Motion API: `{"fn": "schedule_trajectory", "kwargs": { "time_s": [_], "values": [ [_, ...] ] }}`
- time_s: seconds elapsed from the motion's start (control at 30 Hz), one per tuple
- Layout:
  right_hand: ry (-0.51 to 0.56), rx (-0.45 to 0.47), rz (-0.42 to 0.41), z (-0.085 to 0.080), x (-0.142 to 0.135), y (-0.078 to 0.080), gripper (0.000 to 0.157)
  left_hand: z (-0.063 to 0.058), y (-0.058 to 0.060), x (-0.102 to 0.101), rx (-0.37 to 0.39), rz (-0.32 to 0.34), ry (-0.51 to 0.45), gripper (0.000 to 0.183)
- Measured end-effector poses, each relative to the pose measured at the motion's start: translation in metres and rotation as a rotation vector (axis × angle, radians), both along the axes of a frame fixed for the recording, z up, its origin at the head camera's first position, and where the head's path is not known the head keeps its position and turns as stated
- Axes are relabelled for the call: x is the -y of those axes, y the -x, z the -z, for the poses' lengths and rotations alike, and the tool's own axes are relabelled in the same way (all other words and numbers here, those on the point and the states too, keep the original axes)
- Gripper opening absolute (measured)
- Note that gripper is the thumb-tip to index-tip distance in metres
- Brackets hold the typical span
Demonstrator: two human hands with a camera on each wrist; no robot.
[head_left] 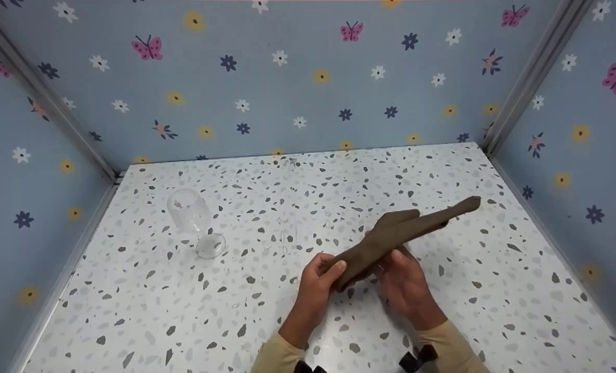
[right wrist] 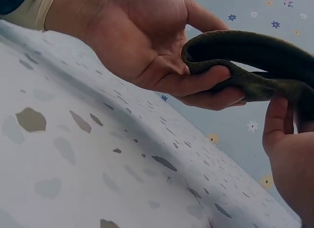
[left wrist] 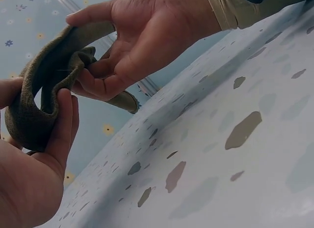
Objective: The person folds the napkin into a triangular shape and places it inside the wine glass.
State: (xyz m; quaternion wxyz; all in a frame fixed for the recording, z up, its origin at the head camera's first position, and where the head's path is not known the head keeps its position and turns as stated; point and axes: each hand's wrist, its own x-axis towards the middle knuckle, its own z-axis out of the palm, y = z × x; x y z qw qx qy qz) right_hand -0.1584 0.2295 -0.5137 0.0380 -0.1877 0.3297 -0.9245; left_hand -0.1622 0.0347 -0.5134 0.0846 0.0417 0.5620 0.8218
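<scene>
A folded dark brown cloth [head_left: 385,241] is up in front of me, its long narrow end pointing to the far right. My left hand [head_left: 315,285] grips the near left end, thumb on top and the other fingers partly hidden beneath. From below, my right hand [head_left: 405,290] holds the cloth near its middle, palm turned up. In the left wrist view the cloth [left wrist: 32,115] bends into an open loop between both hands. The right wrist view shows its layers [right wrist: 255,85] spread apart, with fingers curled against the lower layer.
A clear stemmed glass [head_left: 189,212] stands on the left part of the white speckled table [head_left: 256,321], its round foot toward me. Blue flower-patterned walls [head_left: 297,93] close off the back and both sides.
</scene>
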Motion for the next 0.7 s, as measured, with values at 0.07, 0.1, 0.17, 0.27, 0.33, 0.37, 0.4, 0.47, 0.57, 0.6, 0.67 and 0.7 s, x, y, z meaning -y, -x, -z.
{"fn": "schedule_trajectory", "kwargs": {
  "time_s": [0.07,0.1,0.17,0.27,0.33,0.37,0.4,0.47,0.57,0.6,0.67,0.7],
  "values": [
    [-0.033,0.012,0.04,-0.0013,0.0011,-0.0008,0.043,0.0014,0.0003,-0.0005,-0.018,-0.019,0.059,0.024],
    [-0.056,0.025,0.065,-0.0023,0.0019,-0.0013,0.049,0.0021,0.0004,-0.001,-0.032,-0.03,0.094,0.024],
    [-0.122,0.044,0.118,-0.004,0.0031,-0.0019,0.06,0.0034,0.0002,-0.002,-0.063,-0.047,0.162,0.024],
    [-0.227,0.081,0.196,-0.0057,0.0053,-0.0022,0.067,0.0048,-0.0011,-0.0034,-0.105,-0.059,0.249,0.025],
    [-0.28,0.105,0.242,-0.0057,0.0062,-0.002,0.067,0.0051,-0.0023,-0.0042,-0.129,-0.056,0.3,0.026],
    [-0.297,0.121,0.265,-0.0053,0.0067,-0.0019,0.066,0.005,-0.0028,-0.0046,-0.14,-0.053,0.325,0.026],
    [-0.318,0.131,0.285,-0.005,0.0068,-0.0014,0.065,0.0049,-0.0034,-0.005,-0.147,-0.048,0.347,0.026],
    [-0.35,0.144,0.323,-0.0043,0.0067,-0.0009,0.062,0.0046,-0.0042,-0.0055,-0.156,-0.039,0.382,0.025],
    [-0.418,0.141,0.364,-0.0038,0.0055,-0.0004,0.059,0.0047,-0.0045,-0.0059,-0.153,-0.031,0.408,0.023],
    [-0.446,0.135,0.372,-0.0039,0.0049,-0.0005,0.059,0.0047,-0.0045,-0.0058,-0.149,-0.029,0.408,0.022],
    [-0.492,0.124,0.383,-0.0043,0.0035,-0.0006,0.059,0.0048,-0.0041,-0.0058,-0.145,-0.028,0.406,0.021],
    [-0.516,0.119,0.387,-0.0045,0.003,-0.0007,0.058,0.0048,-0.004,-0.0058,-0.144,-0.027,0.407,0.02]
  ]
}}
